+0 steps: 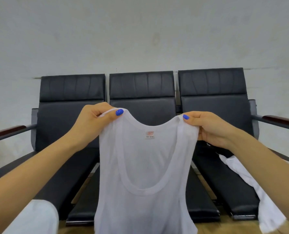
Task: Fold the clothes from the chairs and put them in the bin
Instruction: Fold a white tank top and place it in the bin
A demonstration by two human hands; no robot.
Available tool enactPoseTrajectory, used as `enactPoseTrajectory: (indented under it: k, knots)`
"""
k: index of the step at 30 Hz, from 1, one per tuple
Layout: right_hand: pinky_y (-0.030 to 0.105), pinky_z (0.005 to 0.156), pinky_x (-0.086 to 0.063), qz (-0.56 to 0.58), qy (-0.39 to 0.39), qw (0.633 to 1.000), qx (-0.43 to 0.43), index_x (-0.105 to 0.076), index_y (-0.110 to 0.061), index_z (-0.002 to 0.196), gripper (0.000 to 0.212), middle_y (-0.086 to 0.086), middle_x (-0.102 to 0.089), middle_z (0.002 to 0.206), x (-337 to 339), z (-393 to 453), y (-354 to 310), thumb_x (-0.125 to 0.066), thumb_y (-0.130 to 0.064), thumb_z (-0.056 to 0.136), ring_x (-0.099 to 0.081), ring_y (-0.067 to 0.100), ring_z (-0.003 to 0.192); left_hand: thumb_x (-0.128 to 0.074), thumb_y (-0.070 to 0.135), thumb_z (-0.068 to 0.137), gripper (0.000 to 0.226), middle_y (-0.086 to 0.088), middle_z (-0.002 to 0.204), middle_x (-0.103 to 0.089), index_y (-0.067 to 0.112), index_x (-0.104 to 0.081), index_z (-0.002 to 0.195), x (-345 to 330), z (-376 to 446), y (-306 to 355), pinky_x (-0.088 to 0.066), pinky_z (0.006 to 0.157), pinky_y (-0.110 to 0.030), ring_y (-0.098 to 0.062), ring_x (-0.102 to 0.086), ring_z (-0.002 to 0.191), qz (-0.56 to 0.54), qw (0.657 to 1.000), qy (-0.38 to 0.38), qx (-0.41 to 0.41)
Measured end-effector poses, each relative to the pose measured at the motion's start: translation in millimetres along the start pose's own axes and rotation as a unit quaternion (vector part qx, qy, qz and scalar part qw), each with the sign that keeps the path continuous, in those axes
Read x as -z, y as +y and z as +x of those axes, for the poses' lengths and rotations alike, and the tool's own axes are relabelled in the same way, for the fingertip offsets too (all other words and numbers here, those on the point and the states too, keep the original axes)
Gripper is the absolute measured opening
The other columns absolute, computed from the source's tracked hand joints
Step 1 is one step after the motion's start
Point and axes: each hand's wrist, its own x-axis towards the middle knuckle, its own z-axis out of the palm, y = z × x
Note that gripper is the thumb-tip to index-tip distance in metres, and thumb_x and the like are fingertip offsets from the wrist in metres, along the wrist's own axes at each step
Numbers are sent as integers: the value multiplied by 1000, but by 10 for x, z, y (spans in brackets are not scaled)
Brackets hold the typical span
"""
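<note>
Vest (145, 166) white, sheer, hanging unfolded | left hand (93, 119) pinches one strap | right hand (207, 127) pinches other

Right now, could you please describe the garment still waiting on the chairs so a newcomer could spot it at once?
Find the row of three black chairs against the pale wall. On the right-hand chair's seat lies a crumpled white garment, spilling over the front edge. Unlike the white tank top held up by both hands, nobody touches it.
</note>
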Motion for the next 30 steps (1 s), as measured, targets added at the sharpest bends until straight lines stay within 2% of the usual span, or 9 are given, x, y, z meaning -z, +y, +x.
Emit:
enactPoseTrajectory:
  k: [4,7,10,15,19,22,25,27,30]
  knots:
    - [34,76,-57,37,27,999,10,-71,-10,101,17,5,-74,96,9,190,6,-58,-17,92,-69,18,85,-62,33,75,22,8,66,-69,15,-75,73,-87,127,-18,-49,53,-16,-3,-62,60,-146,987,7,68]
    - [28,60,-52,43,71,997,4,-69,-12,87,18,1,-71,82,4,408,39,-54,-14,96,-65,17,75,-58,33,87,36,3,62,-60,-2,-64,78,-152,292,-246,-45,49,-16,-4,-55,53,-138,983,5,122]
    - [30,63,-47,-18,119,993,-9,-64,-15,77,21,0,-65,82,-44,711,167,-54,-13,95,-58,18,76,-51,32,97,41,5,59,-54,-2,-58,76,-285,452,-615,-39,50,-16,-3,-49,50,-58,985,-6,164]
    - [34,71,-50,-153,114,980,-47,-65,-15,81,13,3,-64,97,-92,1315,550,-60,-18,93,-59,20,90,-57,36,89,35,-4,66,-57,1,-63,86,-328,762,-1285,-30,47,-21,-13,-42,51,-41,923,-232,305]
    - [26,56,-44,-218,-13,961,-169,-70,-11,89,7,7,-65,83,30,1758,893,-66,-16,87,-56,16,69,-66,23,84,26,-5,69,-62,3,-71,100,-333,1023,-1817,-27,39,-16,-6,-37,40,22,860,-329,389]
    - [19,43,-31,-254,-34,928,-271,-74,-11,93,12,2,-57,66,144,2156,1141,-71,-17,83,-40,10,54,-69,13,86,15,-4,66,-64,2,-73,96,-479,1158,-2247,-36,40,-15,-6,-47,41,27,838,-310,448]
    - [15,40,-37,-236,-28,889,-390,-73,-6,100,18,5,-67,75,157,2611,1449,-72,-9,83,-48,6,48,-68,2,85,13,-14,85,-71,-1,-71,98,-764,1227,-2724,-58,57,-24,-17,-70,64,-5,831,-257,492]
    - [18,48,-52,-207,-11,876,-435,-69,0,103,19,12,-70,92,109,2915,1708,-68,0,84,-62,10,56,-68,-1,84,16,-19,99,-69,-2,-69,101,-1004,1241,-3066,-61,67,-31,-24,-73,75,5,833,-222,507]
    - [25,70,-59,-207,11,883,-421,-60,7,110,22,12,-62,89,-30,3300,2142,-62,3,88,-68,19,82,-70,1,83,16,-20,99,-67,-1,-67,99,-1371,1244,-3632,-60,74,-35,-27,-72,80,66,840,-162,513]
